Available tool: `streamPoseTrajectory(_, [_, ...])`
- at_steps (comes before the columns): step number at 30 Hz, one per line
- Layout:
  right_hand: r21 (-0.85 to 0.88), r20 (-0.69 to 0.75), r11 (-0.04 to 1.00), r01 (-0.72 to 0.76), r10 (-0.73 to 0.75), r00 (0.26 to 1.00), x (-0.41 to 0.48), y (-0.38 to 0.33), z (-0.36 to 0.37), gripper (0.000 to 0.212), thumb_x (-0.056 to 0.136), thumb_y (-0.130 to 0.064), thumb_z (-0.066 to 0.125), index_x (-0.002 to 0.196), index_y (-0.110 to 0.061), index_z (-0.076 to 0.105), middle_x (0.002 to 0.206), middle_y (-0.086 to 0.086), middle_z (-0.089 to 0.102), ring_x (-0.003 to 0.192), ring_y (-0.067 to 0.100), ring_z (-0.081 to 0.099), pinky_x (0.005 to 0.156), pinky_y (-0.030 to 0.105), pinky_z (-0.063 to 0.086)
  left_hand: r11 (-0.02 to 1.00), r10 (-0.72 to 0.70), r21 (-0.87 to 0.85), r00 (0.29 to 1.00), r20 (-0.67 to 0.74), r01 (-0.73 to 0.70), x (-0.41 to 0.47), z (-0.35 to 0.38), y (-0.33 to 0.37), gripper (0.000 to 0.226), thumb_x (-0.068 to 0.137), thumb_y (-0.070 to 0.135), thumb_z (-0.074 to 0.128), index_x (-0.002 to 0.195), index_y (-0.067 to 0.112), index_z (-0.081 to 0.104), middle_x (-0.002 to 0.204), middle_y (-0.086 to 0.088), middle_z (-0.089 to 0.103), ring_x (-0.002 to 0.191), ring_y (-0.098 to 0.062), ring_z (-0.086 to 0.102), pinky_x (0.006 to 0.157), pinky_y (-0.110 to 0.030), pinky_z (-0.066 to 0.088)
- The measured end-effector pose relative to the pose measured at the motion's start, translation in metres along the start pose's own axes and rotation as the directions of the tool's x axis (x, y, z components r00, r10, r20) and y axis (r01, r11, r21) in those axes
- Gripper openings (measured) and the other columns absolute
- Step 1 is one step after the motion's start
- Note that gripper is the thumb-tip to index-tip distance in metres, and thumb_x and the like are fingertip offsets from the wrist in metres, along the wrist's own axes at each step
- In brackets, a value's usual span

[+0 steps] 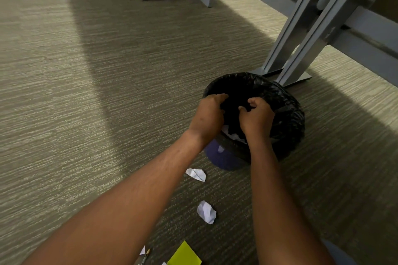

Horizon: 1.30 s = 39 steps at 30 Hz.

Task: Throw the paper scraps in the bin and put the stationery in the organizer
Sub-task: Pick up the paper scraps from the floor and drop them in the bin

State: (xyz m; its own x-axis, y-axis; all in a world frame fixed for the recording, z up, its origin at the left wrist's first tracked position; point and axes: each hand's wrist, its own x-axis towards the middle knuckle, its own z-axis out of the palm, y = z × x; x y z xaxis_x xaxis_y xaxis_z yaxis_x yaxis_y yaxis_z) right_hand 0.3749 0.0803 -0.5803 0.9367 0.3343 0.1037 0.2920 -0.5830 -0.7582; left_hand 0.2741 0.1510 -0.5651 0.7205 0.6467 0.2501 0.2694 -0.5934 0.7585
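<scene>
Both hands reach over the bin (286,118), which stands on the carpet (86,92) beside a desk leg (301,45). The left hand (207,118) and right hand (256,117) have curled fingers pinching the black liner (258,84) at the near rim. White paper (233,135) lies inside. Two crumpled scraps (196,174) (206,212) lie on the carpet just before the bin; a yellow pad (184,255) and a pen (144,257) lie nearer

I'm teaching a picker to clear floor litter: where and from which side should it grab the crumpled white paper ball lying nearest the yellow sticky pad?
Take the crumpled white paper ball from straight above, fingers closing across its narrower width. It lies loose on the grey carpet, clear of the flatter white scrap and the yellow sticky pad, and its raised creases probably give purchase.
</scene>
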Motion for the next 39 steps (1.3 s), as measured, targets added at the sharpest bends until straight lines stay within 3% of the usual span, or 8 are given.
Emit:
streamPoseTrajectory(4, [0.028, -0.063, 0.997, 0.07, -0.069, 0.996, -0.008, -0.001, 0.008, 0.023, 0.086, -0.015, 0.064, 0.109, -0.011, 0.062, 0.112, 0.008, 0.064, 0.102, 0.022, 0.062, 0.086, 0.038, 0.054, 0.999, -0.022, 0.036, 1.0, -0.012, 0.022, -0.002, -0.004, -0.008, 0.042, 0.081, -0.008, 0.055, 0.121, 0.002, 0.061, 0.116, -0.015, 0.067, 0.106, -0.025, 0.065, 0.082, -0.015, 0.042])
streamPoseTrajectory(7, [0.074, -0.151, 0.981, 0.181, -0.168, 0.974, -0.022, -0.009, 0.016, 0.015, 0.086, -0.013, 0.062, 0.1, -0.011, 0.063, 0.101, 0.008, 0.065, 0.087, 0.021, 0.065, 0.075, 0.04, 0.057, 0.998, -0.035, 0.05, 0.998, -0.048, 0.037, -0.008, -0.009, -0.015, 0.041, 0.081, -0.004, 0.057, 0.121, 0.005, 0.062, 0.117, -0.015, 0.067, 0.105, -0.027, 0.064, 0.09, -0.031, 0.051])
streamPoseTrajectory(11, [0.064, -0.234, 0.919, 0.388, -0.364, 0.901, -0.05, -0.02, 0.028, 0.006, 0.086, -0.006, 0.057, 0.09, -0.007, 0.061, 0.09, 0.009, 0.061, 0.072, 0.023, 0.06, 0.062, 0.029, 0.047, 0.994, -0.075, 0.07, 0.99, -0.121, 0.084, -0.024, -0.015, -0.032, 0.034, 0.084, -0.001, 0.058, 0.115, 0.01, 0.064, 0.107, -0.008, 0.07, 0.091, -0.022, 0.067, 0.073, -0.028, 0.052])
streamPoseTrajectory(18, [-0.006, -0.19, 0.846, 0.533, -0.524, 0.83, -0.077, -0.009, 0.055, 0.005, 0.086, -0.007, 0.053, 0.084, -0.008, 0.058, 0.084, 0.008, 0.059, 0.073, 0.024, 0.057, 0.061, 0.041, 0.05, 0.967, -0.211, 0.11, 0.965, -0.155, 0.229, -0.059, -0.027, -0.077, 0.039, 0.086, 0.006, 0.064, 0.124, 0.011, 0.059, 0.114, -0.004, 0.068, 0.095, -0.016, 0.065, 0.08, -0.019, 0.047])
streamPoseTrajectory(22, [-0.108, -0.062, 0.814, 0.571, -0.579, 0.813, -0.095, 0.012, 0.077, 0.007, 0.085, -0.007, 0.054, 0.079, -0.008, 0.058, 0.079, 0.01, 0.06, 0.073, 0.028, 0.057, 0.062, 0.04, 0.048, 0.95, -0.272, 0.117, 0.951, -0.147, 0.29, -0.08, -0.033, -0.099, 0.038, 0.086, 0.004, 0.063, 0.123, 0.01, 0.059, 0.114, -0.005, 0.067, 0.096, -0.017, 0.065, 0.083, -0.023, 0.05])
streamPoseTrajectory(29, [-0.141, 0.116, 0.805, 0.576, -0.565, 0.817, -0.12, 0.041, 0.1, 0.011, 0.086, -0.009, 0.049, 0.078, -0.009, 0.056, 0.079, 0.01, 0.06, 0.071, 0.03, 0.057, 0.059, 0.038, 0.047, 0.865, -0.481, 0.104, 0.87, -0.107, 0.491, -0.124, -0.036, -0.144, 0.037, 0.085, -0.003, 0.061, 0.121, 0.007, 0.062, 0.112, -0.007, 0.068, 0.086, -0.014, 0.062, 0.078, -0.02, 0.049])
streamPoseTrajectory(32, [-0.162, 0.173, 0.821, 0.547, -0.522, 0.835, -0.126, 0.052, 0.106, 0.011, 0.085, -0.009, 0.048, 0.075, -0.009, 0.053, 0.078, 0.011, 0.059, 0.07, 0.03, 0.056, 0.059, 0.038, 0.044, 0.82, -0.553, 0.119, 0.829, -0.081, 0.559, -0.143, -0.035, -0.16, 0.039, 0.085, 0.0, 0.062, 0.123, 0.007, 0.06, 0.115, -0.009, 0.067, 0.091, -0.018, 0.063, 0.083, -0.028, 0.051])
streamPoseTrajectory(39, [-0.319, 0.414, 0.865, 0.388, -0.241, 0.878, -0.14, 0.088, 0.118, 0.005, 0.086, -0.012, 0.055, 0.089, -0.01, 0.058, 0.1, 0.01, 0.063, 0.092, 0.031, 0.059, 0.073, 0.039, 0.049, 0.689, -0.691, 0.306, 0.722, 0.008, 0.656, -0.199, -0.023, -0.206, 0.041, 0.084, -0.003, 0.054, 0.122, 0.008, 0.061, 0.114, -0.017, 0.068, 0.099, -0.03, 0.066, 0.08, -0.031, 0.05])
